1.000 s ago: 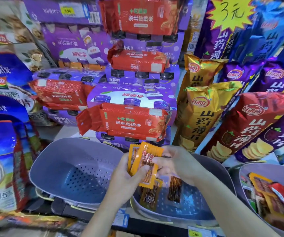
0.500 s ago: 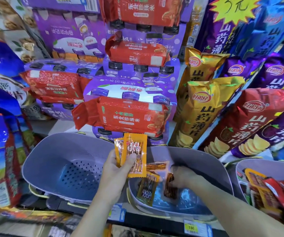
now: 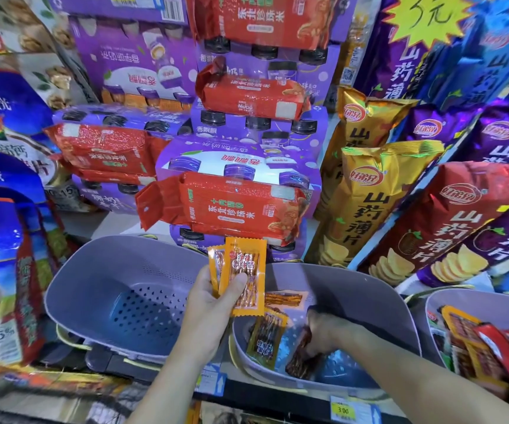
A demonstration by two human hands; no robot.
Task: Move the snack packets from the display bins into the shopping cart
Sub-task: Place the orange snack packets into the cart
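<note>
**Packets in one hand, more in the bin**

Two orange snack packets (image 3: 242, 283) stand up in the left hand (image 3: 213, 304), pinched under the thumb, over the edge of the middle bin (image 3: 369, 289). Down inside the bin, the right hand (image 3: 323, 327) curls its fingers on a dark packet (image 3: 302, 361). A yellow packet (image 3: 265, 339) leans on the bin's wall.

i see a shop shelf (image 3: 265, 390) crowded with purple drink cartons (image 3: 241, 162), red rice packs (image 3: 232, 209), tall chip bags (image 3: 366, 206) and a yellow price star (image 3: 424, 19) overhead.
</note>
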